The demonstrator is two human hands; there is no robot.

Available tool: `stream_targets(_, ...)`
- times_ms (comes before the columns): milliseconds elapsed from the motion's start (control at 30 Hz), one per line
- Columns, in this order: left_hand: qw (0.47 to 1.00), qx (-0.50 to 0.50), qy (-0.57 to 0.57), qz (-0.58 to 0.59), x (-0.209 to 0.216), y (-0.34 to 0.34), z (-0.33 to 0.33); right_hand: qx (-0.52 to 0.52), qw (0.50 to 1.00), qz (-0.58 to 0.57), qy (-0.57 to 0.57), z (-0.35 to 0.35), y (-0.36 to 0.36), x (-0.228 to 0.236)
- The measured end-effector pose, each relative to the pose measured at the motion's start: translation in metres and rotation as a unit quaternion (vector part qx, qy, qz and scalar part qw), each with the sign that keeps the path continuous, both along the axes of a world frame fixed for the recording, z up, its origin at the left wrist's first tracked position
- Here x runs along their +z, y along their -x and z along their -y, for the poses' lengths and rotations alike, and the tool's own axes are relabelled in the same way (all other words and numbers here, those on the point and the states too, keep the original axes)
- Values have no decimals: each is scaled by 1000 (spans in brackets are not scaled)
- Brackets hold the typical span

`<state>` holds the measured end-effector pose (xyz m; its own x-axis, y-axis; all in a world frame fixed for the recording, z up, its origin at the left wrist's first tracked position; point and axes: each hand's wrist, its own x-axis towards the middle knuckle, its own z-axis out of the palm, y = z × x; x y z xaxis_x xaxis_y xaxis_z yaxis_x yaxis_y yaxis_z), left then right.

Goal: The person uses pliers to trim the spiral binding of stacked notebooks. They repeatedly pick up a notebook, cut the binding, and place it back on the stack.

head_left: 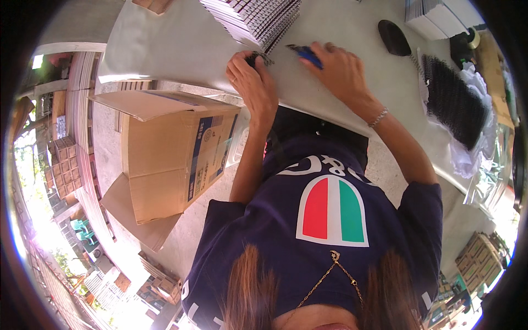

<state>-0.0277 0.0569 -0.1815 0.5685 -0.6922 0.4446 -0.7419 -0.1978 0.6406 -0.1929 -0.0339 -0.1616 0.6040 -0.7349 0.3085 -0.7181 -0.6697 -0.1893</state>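
My left hand [254, 82] is on the pale table with its fingers curled round a small bunch of black coiled binding wire [257, 58]. Blue-handled pliers [308, 55] are gripped in my right hand [342, 71], their dark jaws pointing left toward the other hand. Just beyond both hands sits a stack of coil-bound notebooks [256, 21], black coils showing along the near edges. The tool's tip and the bunched wire are apart.
An open cardboard box [159, 159] stands at the left, below the table's edge. On the right of the table [165, 44] lie a black oval object [393, 37], many black coils [456, 102] on white plastic, and a paper stack [440, 19] beside a tape roll [473, 38].
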Motion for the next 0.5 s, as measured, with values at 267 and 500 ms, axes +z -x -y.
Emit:
stream_targets(267, 992, -119, 23, -31, 4, 50, -7, -80, 988, 6, 129, 19, 83, 3)
stream_targets(500, 937, -245, 24, -246, 22, 66, -5, 58, 958, 210, -185, -41, 51, 17)
